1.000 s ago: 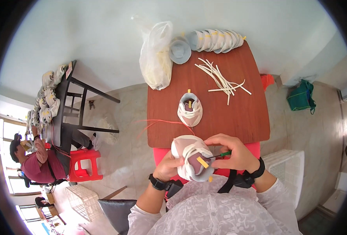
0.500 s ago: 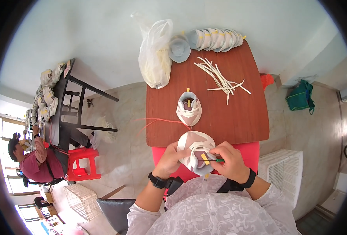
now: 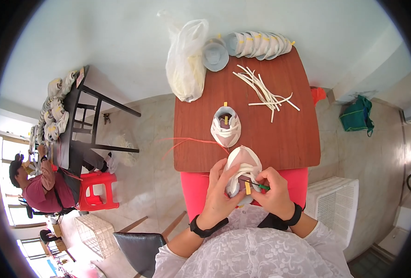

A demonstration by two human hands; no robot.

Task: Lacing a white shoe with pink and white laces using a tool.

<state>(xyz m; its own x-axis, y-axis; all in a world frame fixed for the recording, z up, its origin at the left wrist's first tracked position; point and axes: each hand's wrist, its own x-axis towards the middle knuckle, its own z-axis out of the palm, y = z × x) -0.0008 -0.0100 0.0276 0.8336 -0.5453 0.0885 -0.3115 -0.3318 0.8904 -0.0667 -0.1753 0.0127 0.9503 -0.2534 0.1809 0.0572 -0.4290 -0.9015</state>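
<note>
A pink and white shoe upper with white laces is held before me at the table's near edge, its toe pointing away. My left hand is closed around its left side, thumb near the opening. In my right hand is a thin hook tool with a green handle; its dark shaft lies over the laces, and the tip is hard to make out. A yellow tab shows at the tongue. Farther off, a second laced shoe upper stands on the brown table.
White laces lie loose on the table. Nested shoe uppers and a plastic bag are at the far edge. A white basket stands at right, a black chair at lower left. A person works at another table.
The shoe upper has turned more upright and shifted right. My left hand has moved right and lower along its side. The green-handled tool now lies across the laces higher up.
</note>
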